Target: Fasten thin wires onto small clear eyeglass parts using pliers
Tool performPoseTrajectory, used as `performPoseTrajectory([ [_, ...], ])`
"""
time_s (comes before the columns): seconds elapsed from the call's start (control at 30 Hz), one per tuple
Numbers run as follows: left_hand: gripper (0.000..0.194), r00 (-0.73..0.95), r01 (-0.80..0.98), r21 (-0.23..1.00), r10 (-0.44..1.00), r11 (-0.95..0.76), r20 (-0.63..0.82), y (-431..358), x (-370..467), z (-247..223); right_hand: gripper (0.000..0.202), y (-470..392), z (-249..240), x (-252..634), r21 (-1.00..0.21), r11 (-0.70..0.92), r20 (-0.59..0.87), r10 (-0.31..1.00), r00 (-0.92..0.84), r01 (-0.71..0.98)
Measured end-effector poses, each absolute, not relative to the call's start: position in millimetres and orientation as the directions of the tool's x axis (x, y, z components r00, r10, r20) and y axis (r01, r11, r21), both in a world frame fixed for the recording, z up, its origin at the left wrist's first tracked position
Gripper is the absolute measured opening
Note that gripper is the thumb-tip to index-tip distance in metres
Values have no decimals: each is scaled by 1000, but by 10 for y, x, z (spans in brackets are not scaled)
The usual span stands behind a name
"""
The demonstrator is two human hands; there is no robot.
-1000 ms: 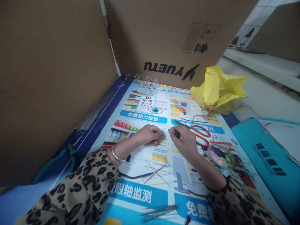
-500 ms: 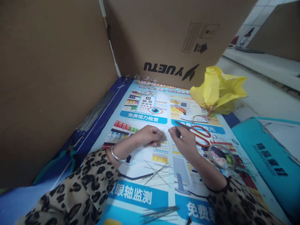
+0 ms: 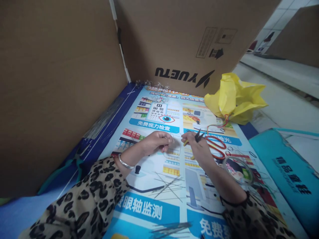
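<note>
1. Brown cardboard panels (image 3: 59, 83) wall off the left and top of the frame, one printed with upside-down lettering
2. A colourful poster (image 3: 147, 207) lies flat from centre to bottom
3. A teal box (image 3: 291, 176) sits lower right, a crumpled yellow bag (image 3: 234, 99) above it
4. At centre, the left hand (image 3: 157, 143) pinches a thin wire loop (image 3: 180, 148) between thumb and fingers
5. Just right of centre, the right hand (image 3: 198, 149) curls round a small yellow-handled tool (image 3: 198, 137), its dark prongs parted; I cannot tell whether these fingertips touch the wire
6. Orange-handled scissors (image 3: 216, 146) lie beside that hand
7. Loose straight wires (image 3: 168, 186) cross, lower centre
</note>
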State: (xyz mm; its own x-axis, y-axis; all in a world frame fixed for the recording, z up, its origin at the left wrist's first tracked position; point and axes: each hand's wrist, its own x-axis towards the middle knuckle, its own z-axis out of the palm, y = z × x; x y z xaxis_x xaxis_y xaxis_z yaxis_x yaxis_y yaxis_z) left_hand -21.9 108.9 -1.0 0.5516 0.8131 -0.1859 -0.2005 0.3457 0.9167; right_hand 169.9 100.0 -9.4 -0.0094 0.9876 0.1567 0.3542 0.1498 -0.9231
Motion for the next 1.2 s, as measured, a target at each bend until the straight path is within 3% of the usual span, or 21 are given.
performPoseTrajectory([
  [0.2, 26, 543, -301, 899, 832, 319, -113, 1068, -256, 35, 23, 949, -149, 1609, -825, 167, 166, 985, -51, 540],
  [0.37, 26, 569, -282, 921, 820, 270, -66, 1077, -288, -13, 30, 908, -129, 1635, -701, 259, 226, 964, -137, 664],
  [0.5, 29, 553, -212, 948, 829, 237, -83, 1109, -274, -54, 26, 960, -96, 1762, -306, 370, 387, 890, -240, 877],
  [0.6, 26, 542, -148, 970, 837, 191, -82, 1120, -250, -72, 19, 1002, -81, 1828, 4, 392, 431, 829, -356, 920],
  [0.7, 24, 539, -70, 985, 837, 158, -96, 1112, -230, -72, 19, 1008, -73, 1839, 162, 383, 436, 799, -414, 909],
  [0.9, 21, 548, 39, 994, 829, 106, -110, 1095, -213, -95, 17, 968, -23, 1830, 293, 404, 486, 717, -499, 867],
  [1.2, 19, 520, 111, 991, 846, 68, -117, 1120, -207, -133, 21, 990, -10, 1900, 328, 394, 537, 669, -513, 858],
])
